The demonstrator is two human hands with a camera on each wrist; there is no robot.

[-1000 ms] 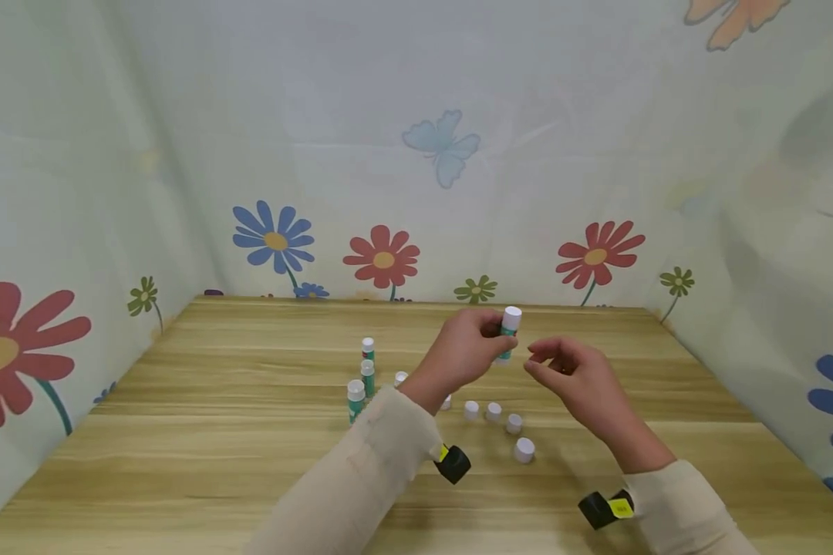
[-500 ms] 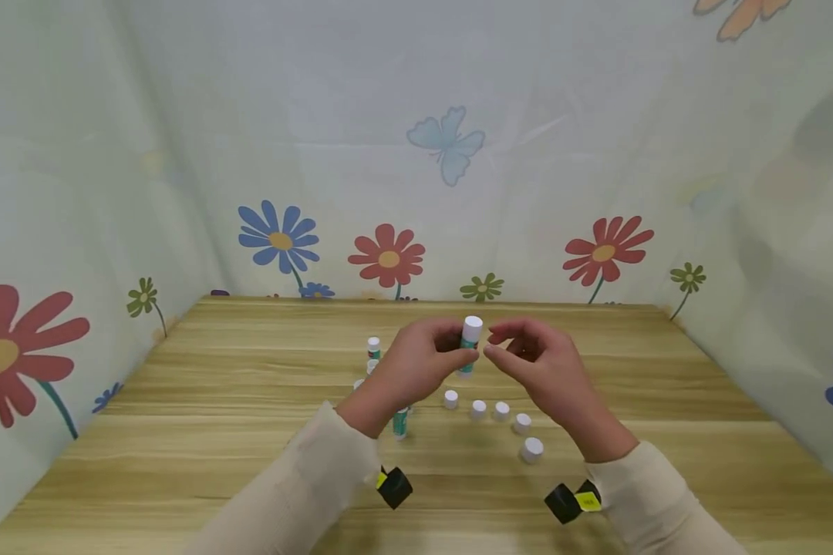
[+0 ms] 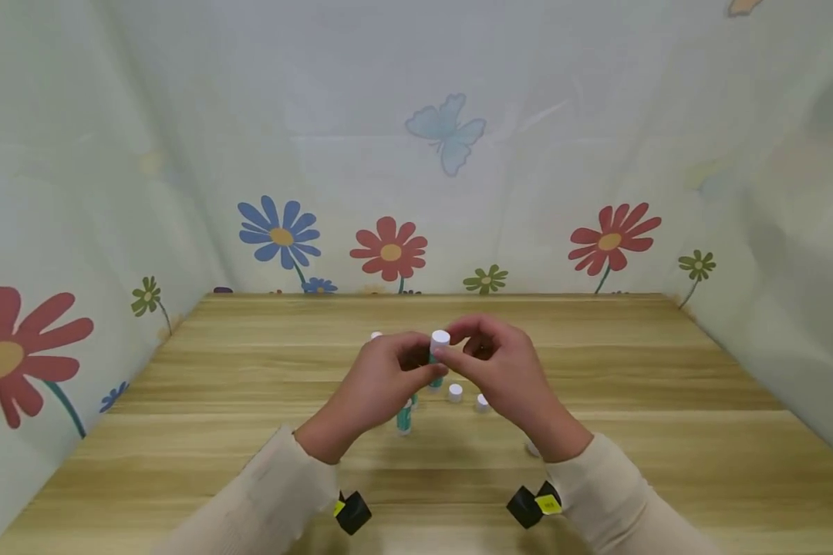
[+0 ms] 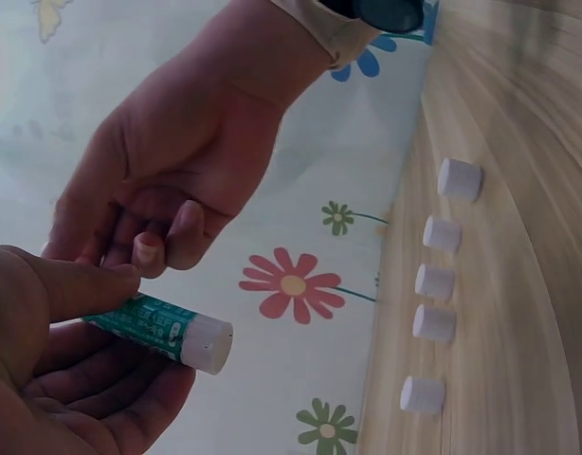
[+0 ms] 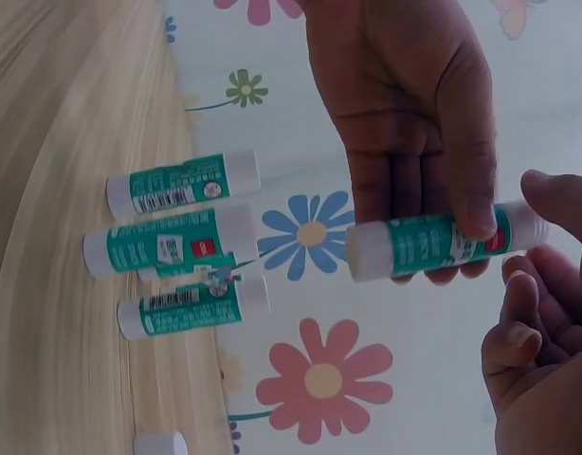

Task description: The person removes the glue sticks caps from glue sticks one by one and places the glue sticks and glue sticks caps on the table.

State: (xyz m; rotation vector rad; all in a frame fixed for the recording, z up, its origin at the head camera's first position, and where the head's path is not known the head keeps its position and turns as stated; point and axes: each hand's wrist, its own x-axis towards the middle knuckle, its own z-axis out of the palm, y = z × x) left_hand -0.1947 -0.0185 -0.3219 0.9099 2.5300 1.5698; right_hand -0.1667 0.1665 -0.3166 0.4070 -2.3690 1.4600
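A green-and-white glue stick [image 5: 428,244] is held upright above the table. My left hand [image 3: 371,381] grips its green body between thumb and fingers. From the other side, my right hand [image 3: 510,374] pinches the white top end [image 3: 440,338], thumb in front and forefinger behind. The left wrist view shows the white base [image 4: 208,345] sticking out below the left fingers, while the top is hidden by the hands there. Several more glue sticks [image 5: 163,244] stand upright on the table, mostly behind my left hand in the head view.
Several loose white caps [image 4: 443,233] stand in a row on the wooden table [image 3: 250,324], partly covered by my right hand in the head view. A flowered cloth [image 3: 361,154] surrounds the table at the back and sides.
My left hand has brought the glue stick leftward and slightly lower. The right hand has followed it left, and its thumb and forefinger, earlier apart from the stick, now pinch its top.
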